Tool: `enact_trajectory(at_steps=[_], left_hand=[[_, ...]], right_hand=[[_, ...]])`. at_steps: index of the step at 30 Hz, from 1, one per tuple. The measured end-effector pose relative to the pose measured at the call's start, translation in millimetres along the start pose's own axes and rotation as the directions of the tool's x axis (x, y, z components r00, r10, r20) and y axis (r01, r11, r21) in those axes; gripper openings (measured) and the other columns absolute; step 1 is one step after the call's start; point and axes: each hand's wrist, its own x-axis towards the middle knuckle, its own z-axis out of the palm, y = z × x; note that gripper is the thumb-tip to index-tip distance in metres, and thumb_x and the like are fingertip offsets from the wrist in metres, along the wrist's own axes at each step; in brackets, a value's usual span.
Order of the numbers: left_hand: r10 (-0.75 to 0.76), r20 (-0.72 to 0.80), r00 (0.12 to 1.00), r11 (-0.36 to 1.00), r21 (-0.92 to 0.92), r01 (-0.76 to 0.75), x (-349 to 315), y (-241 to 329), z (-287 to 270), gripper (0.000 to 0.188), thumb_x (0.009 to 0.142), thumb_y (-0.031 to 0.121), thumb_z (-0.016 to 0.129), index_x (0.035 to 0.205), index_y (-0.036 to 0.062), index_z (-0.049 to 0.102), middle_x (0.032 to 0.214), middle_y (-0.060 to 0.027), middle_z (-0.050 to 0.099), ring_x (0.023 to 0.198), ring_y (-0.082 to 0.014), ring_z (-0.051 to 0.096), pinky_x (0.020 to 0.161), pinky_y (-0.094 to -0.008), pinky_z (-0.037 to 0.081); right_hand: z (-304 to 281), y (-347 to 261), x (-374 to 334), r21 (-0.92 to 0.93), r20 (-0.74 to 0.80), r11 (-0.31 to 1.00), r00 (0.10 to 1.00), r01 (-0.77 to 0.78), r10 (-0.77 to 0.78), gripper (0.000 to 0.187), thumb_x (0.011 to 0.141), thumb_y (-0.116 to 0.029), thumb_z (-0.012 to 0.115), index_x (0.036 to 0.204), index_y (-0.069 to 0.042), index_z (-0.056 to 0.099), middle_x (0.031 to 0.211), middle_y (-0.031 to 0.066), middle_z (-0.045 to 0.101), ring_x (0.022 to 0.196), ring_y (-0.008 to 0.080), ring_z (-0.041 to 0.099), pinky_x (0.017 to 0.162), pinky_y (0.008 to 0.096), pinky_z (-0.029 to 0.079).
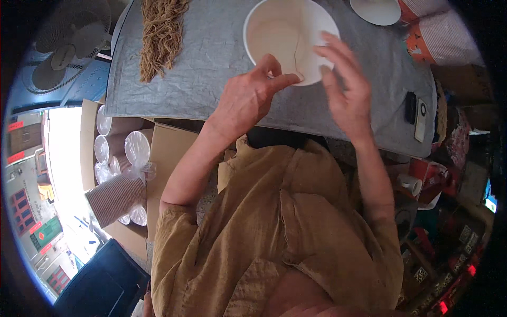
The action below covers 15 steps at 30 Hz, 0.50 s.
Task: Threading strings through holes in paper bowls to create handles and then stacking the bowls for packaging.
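A white paper bucket [280, 31] lies on the grey-covered table [211, 79], its open mouth facing me. My left hand [248, 98] pinches thumb and forefinger together at the bucket's near rim. A thin tan cord [299, 55] runs from that pinch up the inside wall. My right hand [346, 87] is on the bucket's right rim, fingers spread over the edge and thumb below it; it is slightly blurred.
A bundle of tan cords [161, 37] lies at the table's left. A white lid [376, 10] and orange striped cups [443, 37] sit at the far right, and a phone with a remote [416, 112] near the right edge. Bagged cup stacks [124, 179] fill cardboard boxes at the lower left. A fan [60, 50] stands beyond.
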Motion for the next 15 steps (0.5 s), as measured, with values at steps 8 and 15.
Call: enact_trajectory(at_steps=[8,15], left_hand=[[-0.001,-0.047,0.999,0.999,-0.051,-0.002,10,1,1,0.041,0.084,-0.002,0.056,0.115,0.0212,0.069,0.097,-0.0074,0.059,0.075,-0.0328,0.068,0.064,-0.0445,0.058],[-0.026,-0.013,1.000,0.997,-0.076,0.025,15,14,1,0.036,0.087,0.001,0.057,0.115,0.0191,0.069,0.097,-0.0083,0.060,0.076,-0.0330,0.068,0.064,-0.0448,0.057]], right_hand=[[22,14,-65,0.618,0.146,0.483,0.694,-0.620,0.705,0.025,0.098,-0.020,0.062,0.112,-0.001,0.070,0.102,0.0040,0.069,0.089,0.0116,0.062,0.077,0.0264,0.049],[43,14,-62,0.788,0.346,0.147,0.629,-0.597,0.696,0.026,0.095,-0.024,0.067,0.107,-0.001,0.071,0.092,0.0042,0.070,0.082,0.0124,0.063,0.075,0.0268,0.050]])
